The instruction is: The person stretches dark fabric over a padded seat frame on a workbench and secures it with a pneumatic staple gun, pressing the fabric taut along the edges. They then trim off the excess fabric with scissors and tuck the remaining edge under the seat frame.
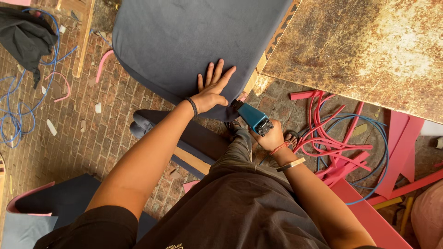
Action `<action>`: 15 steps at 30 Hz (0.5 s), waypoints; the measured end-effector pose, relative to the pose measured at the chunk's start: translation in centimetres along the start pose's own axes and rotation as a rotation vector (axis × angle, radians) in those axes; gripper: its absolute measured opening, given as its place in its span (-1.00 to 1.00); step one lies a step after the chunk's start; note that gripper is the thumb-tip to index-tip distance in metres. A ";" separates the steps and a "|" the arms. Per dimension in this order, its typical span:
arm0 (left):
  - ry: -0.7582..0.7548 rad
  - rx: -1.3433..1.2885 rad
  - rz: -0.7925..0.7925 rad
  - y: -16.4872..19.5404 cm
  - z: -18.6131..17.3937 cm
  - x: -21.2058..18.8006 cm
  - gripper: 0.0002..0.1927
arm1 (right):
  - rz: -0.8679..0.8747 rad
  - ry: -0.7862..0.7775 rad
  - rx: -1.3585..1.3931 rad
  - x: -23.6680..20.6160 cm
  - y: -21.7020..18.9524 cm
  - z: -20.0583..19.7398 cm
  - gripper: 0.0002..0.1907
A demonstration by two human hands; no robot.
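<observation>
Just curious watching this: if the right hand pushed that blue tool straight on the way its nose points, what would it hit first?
Probably the dark blue upholstered cushion: the blue tool in the right hand points at its lower edge, beside the left hand. Whether they touch is unclear.

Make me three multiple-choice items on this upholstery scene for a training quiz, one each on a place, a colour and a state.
1. Where does the left hand rest?
A. on the navy upholstered cushion
B. on the rusty board
C. on the brick floor

2. What colour is the body of the staple gun in the right hand?
A. red
B. teal blue
C. yellow

3. How is the left hand posed?
A. clenched in a fist
B. flat, fingers spread
C. pinching a cable

Key: 1 A, the palm lies on the cushion's near edge. 2 B, the tool's body is teal blue. 3 B, the fingers lie open on the fabric.
</observation>
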State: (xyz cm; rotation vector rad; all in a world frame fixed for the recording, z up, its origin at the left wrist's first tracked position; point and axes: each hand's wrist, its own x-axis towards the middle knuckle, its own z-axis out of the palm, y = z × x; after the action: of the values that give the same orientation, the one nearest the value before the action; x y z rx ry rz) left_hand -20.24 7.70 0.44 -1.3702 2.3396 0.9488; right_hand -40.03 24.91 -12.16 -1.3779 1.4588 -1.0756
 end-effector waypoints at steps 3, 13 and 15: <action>0.169 0.015 -0.032 0.2 1.4 0.4 -0.16 | -0.019 -0.007 0.113 0.2 0.0 -0.6 -0.72; 0.461 0.339 -0.194 5.4 2.3 5.8 -0.19 | 0.333 0.054 0.831 5.1 1.8 -8.6 -0.67; 0.460 0.342 -0.154 5.7 1.7 7.0 -0.23 | 0.340 0.044 0.876 6.6 1.5 -9.2 -0.66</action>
State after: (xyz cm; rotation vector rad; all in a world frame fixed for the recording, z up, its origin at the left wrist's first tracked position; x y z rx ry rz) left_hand -28.84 5.99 -2.20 -1.7195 2.5022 0.1818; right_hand -49.63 18.72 -11.14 -0.4712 0.9869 -1.2898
